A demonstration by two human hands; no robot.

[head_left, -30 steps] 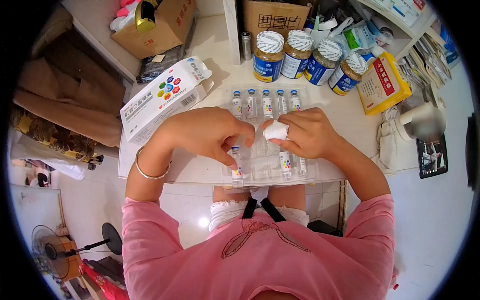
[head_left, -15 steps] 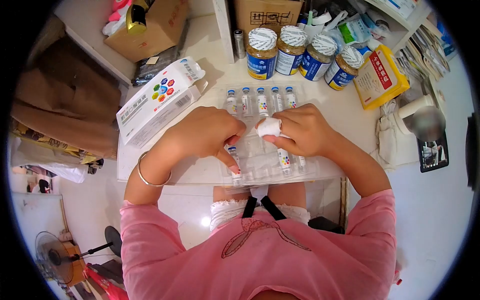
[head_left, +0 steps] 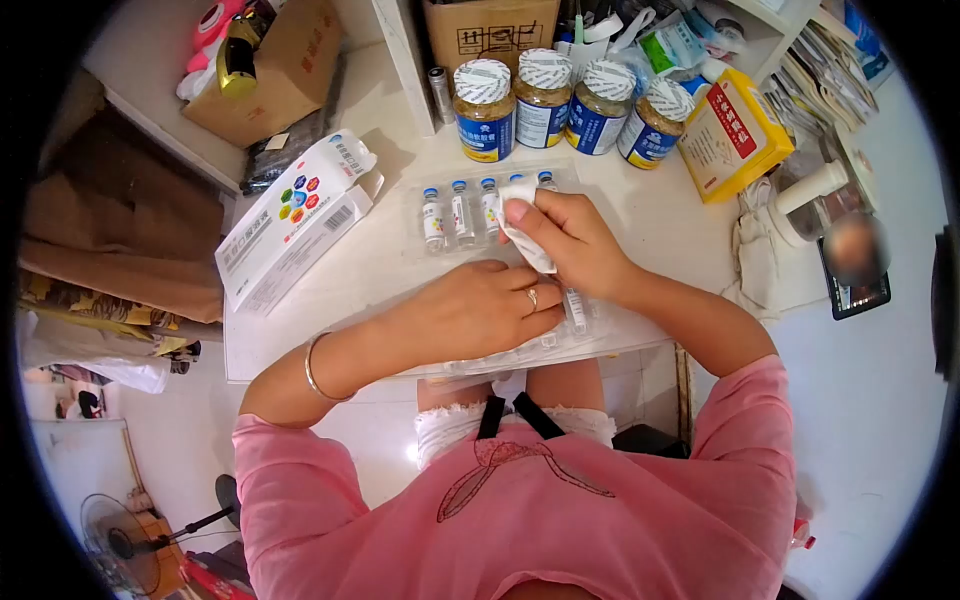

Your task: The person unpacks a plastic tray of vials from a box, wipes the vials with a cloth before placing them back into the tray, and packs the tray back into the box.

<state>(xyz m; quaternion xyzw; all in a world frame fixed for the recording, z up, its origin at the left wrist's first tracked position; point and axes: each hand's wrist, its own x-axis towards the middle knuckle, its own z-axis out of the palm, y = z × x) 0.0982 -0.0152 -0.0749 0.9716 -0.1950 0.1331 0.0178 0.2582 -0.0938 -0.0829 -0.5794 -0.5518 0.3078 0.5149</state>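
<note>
My right hand (head_left: pixel 575 240) pinches a white tissue (head_left: pixel 530 245) above the clear plastic tray (head_left: pixel 420 240). Just below and left of it, my left hand (head_left: pixel 480 310) lies palm down over the tray's near part, its fingertips bent under and hidden, so what they may hold cannot be made out. Blue-capped vials (head_left: pixel 433 220) stand in a row along the tray's far side, one partly behind the tissue. Another vial (head_left: pixel 575 312) shows beneath my right hand.
A white printed carton (head_left: pixel 290 220), open at one end, lies left of the tray. Several capsule jars (head_left: pixel 484 115) stand behind it, beside a yellow box (head_left: pixel 735 135). At the right are a white cloth (head_left: pixel 752 250) and a phone (head_left: pixel 850 290).
My left hand has moved right and now covers the near vials. The tissue, earlier bunched round my right fingers, hangs from my right thumb and fingers. The whole view has shifted.
</note>
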